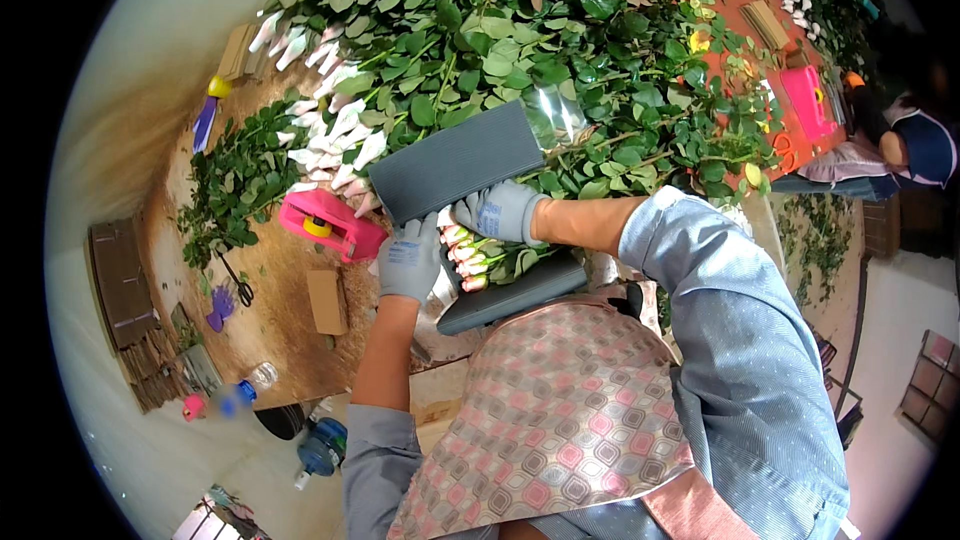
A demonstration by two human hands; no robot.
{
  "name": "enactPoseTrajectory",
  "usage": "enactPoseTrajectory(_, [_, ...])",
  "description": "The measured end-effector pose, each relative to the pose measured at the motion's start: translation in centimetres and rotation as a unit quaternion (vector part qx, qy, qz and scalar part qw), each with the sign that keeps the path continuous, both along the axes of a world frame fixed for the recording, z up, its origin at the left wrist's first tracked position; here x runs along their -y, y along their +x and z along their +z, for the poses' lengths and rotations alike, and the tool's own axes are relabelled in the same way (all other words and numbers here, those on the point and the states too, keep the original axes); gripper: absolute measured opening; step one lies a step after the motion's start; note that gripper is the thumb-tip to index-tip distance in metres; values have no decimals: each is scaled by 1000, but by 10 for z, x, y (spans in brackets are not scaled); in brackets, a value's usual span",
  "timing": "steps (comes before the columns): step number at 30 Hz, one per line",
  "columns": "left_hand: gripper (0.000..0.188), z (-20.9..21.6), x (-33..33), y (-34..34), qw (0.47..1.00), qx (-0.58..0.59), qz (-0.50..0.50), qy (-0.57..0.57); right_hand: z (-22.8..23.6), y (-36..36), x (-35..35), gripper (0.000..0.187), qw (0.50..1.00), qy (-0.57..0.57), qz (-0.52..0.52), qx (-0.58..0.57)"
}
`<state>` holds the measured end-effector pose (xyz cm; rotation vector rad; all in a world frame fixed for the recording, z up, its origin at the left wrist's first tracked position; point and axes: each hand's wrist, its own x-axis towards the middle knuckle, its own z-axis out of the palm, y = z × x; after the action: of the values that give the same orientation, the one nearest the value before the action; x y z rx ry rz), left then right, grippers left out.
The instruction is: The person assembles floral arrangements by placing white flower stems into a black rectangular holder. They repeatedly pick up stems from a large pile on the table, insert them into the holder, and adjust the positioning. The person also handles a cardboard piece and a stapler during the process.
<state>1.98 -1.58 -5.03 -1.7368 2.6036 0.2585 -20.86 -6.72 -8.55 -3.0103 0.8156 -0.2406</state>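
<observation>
Both my hands wear grey gloves and meet over a small bunch of pink-white roses (465, 258) with green leaves. The blooms lie between two dark grey ribbed pads: an upper pad (455, 162) tilted beyond my hands, and a lower pad (512, 296) against my apron. At the left of the blooms is my left hand (408, 260), fingers bent together by the upper pad's near edge. My right hand (498, 213) lies just beyond the blooms with curled fingers. What the fingertips grip is hidden. A pink tape dispenser (332, 225) sits beside my left hand.
A large heap of leafy rose stems (500, 50) covers the far table, with white-wrapped blooms (335, 135) at its left. Scissors (238, 282) and a cardboard piece (327, 301) lie left. Another pink dispenser (808, 102) and a person in a dark cap (922, 148) are right.
</observation>
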Motion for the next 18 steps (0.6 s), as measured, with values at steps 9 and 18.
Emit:
enactPoseTrajectory(9, [13,-38,3,-1,994,93,-7,-55,-5,-4,-1,18,1000,21,0,11])
enactPoseTrajectory(18, [11,-1,-4,15,996,69,-41,-35,-8,-5,4,16,1000,10,16,17])
